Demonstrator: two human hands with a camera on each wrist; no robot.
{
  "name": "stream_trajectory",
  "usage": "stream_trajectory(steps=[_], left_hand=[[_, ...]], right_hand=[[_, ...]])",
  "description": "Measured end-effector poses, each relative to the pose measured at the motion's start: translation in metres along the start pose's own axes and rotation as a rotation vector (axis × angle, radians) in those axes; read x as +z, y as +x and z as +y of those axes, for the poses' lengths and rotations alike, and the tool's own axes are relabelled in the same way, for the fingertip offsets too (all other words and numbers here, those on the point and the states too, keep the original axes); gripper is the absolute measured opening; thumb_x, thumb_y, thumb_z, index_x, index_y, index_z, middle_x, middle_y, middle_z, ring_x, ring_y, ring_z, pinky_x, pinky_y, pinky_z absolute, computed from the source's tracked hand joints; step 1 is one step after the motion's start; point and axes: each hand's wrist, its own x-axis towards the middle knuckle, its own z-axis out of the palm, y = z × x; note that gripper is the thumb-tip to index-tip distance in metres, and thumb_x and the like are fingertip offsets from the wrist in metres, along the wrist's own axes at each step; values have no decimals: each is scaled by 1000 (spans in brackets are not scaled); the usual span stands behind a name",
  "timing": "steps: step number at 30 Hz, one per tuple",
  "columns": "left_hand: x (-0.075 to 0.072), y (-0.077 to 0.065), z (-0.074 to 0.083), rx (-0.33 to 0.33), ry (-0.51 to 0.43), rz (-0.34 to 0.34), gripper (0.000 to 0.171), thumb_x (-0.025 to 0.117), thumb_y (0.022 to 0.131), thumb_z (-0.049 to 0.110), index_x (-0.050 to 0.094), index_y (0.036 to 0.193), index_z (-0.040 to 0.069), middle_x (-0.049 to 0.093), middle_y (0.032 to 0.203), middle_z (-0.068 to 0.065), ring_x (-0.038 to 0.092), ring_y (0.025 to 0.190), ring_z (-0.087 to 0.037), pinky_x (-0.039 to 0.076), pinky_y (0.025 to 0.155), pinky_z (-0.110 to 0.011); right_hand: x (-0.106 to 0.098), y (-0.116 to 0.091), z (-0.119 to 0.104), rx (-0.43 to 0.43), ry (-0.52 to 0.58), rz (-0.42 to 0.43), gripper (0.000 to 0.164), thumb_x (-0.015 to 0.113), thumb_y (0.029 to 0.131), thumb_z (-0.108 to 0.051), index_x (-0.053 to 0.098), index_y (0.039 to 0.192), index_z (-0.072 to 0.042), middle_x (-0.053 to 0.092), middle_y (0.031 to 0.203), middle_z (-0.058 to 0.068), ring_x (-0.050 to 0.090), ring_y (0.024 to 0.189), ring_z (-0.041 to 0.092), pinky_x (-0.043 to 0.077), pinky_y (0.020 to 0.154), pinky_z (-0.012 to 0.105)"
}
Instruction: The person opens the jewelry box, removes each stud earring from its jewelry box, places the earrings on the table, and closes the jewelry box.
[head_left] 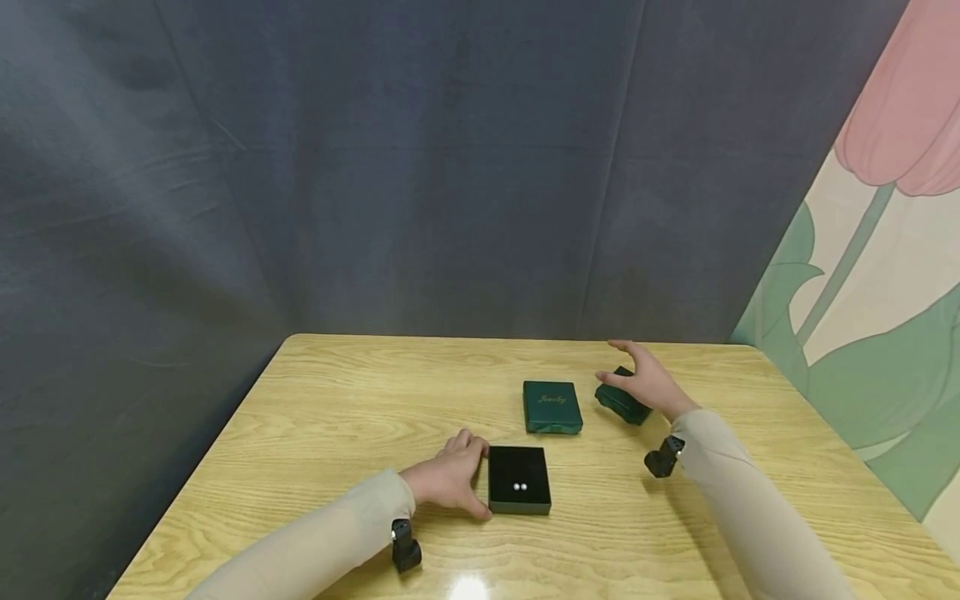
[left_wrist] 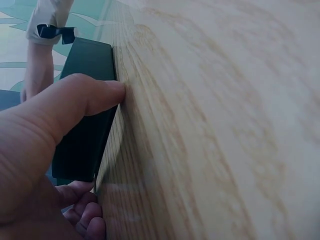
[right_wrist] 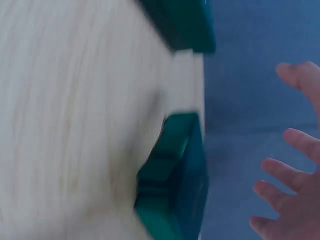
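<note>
A jewelry box (head_left: 519,467) with a black lining and two small pearl-like beads (head_left: 520,487) lies lidless before me. My left hand (head_left: 448,477) holds it along its left side, thumb at the near corner and curled fingers by the far one. In the left wrist view the thumb crosses the box's dark green wall (left_wrist: 85,135). My right hand (head_left: 643,382) is spread above a small green box (head_left: 624,405) that lies at an angle. In the right wrist view, the fingers (right_wrist: 282,172) are apart from that box (right_wrist: 172,185).
A flat green case (head_left: 552,407) with gold lettering lies between the other two boxes. Wood-grain table (head_left: 360,392) surrounds them. A dark blue curtain (head_left: 450,167) hangs behind the table, and a tulip-painted wall (head_left: 885,317) stands on the right.
</note>
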Motion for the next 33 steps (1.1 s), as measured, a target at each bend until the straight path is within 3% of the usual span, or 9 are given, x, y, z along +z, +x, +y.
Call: stream_trajectory(steps=[8, 18, 24, 33], left_hand=[[-1, 0, -1, 4, 6, -6, 79, 87, 67, 38, 44, 127, 11, 35, 112, 1, 35, 101, -15, 38, 91, -31], [-1, -1, 0, 5, 8, -9, 78, 87, 68, 38, 44, 127, 10, 34, 111, 0, 35, 100, -16, 38, 89, -31], [-1, 0, -2, 2, -3, -16, 78, 87, 68, 37, 43, 127, 11, 34, 110, 0, 34, 99, -16, 37, 88, -30], [0, 1, -1, 3, 24, -2, 78, 87, 66, 38, 45, 125, 9, 35, 107, 1, 36, 98, -15, 39, 89, -30]], right_hand=[[8, -15, -42, -103, 35, 16, 74, 66, 89, -46, 36, 148, -12, 33, 152, 18, 29, 139, 41, 28, 105, 63], [25, -40, -82, -189, 157, -65, 65, 68, 88, -46, 44, 142, -18, 44, 145, 13, 37, 135, 39, 29, 106, 62], [47, -59, -95, -250, 241, -167, 60, 70, 88, -37, 48, 137, -11, 50, 140, 10, 46, 130, 35, 34, 106, 55], [76, -82, -99, -268, 308, -334, 49, 71, 89, -25, 52, 130, -8, 51, 135, 11, 45, 128, 41, 35, 102, 60]])
